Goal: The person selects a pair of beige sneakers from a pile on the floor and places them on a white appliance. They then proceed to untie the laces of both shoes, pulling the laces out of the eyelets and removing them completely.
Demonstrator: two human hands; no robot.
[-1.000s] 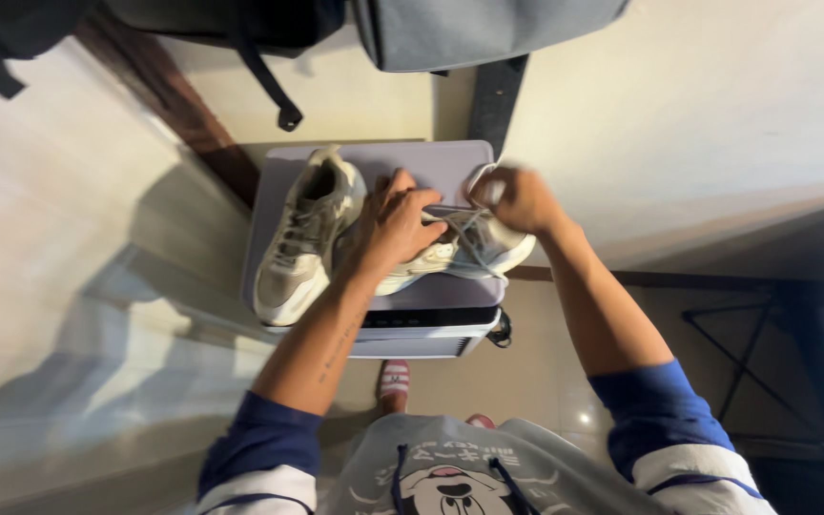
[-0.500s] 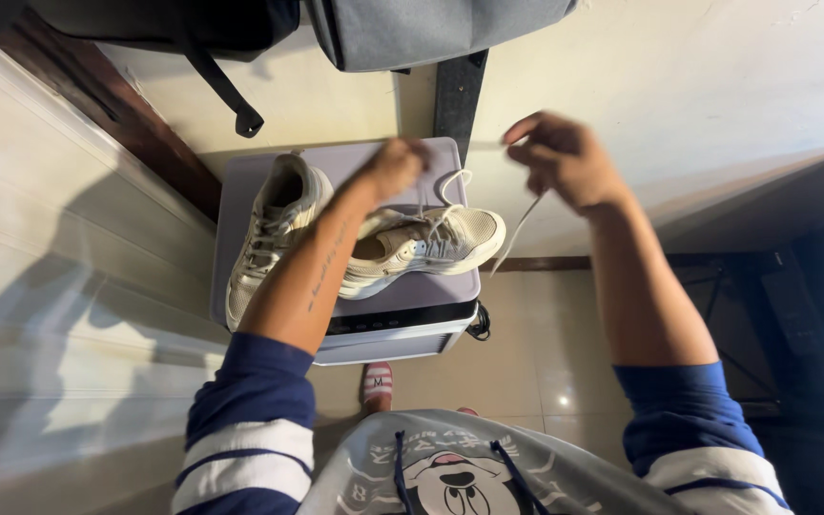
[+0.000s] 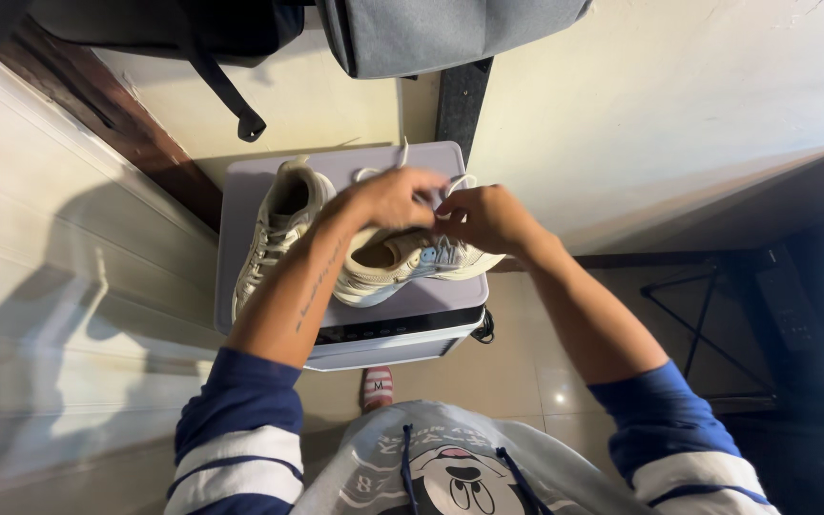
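Two beige sneakers lie on top of a pale lilac box-shaped appliance (image 3: pixel 445 296). The left sneaker (image 3: pixel 274 229) points toward me and nobody touches it. Across the right sneaker (image 3: pixel 402 269), which lies sideways, my left hand (image 3: pixel 388 198) and my right hand (image 3: pixel 484 217) meet close together. Both pinch the white shoelace (image 3: pixel 452 183), which loops up between the fingers. The laces' crossing is hidden under my hands.
A grey bag (image 3: pixel 441 33) and a dark bag with a dangling strap (image 3: pixel 231 95) hang above against the cream wall. A dark vertical post (image 3: pixel 458 95) stands behind the appliance. My striped slipper (image 3: pixel 378 386) shows on the tiled floor below. A black metal stand (image 3: pixel 708 315) is at right.
Half a second ago my hands were raised and spread wide, pulling the lace ends apart. Now both have come down and together over the right sneaker.
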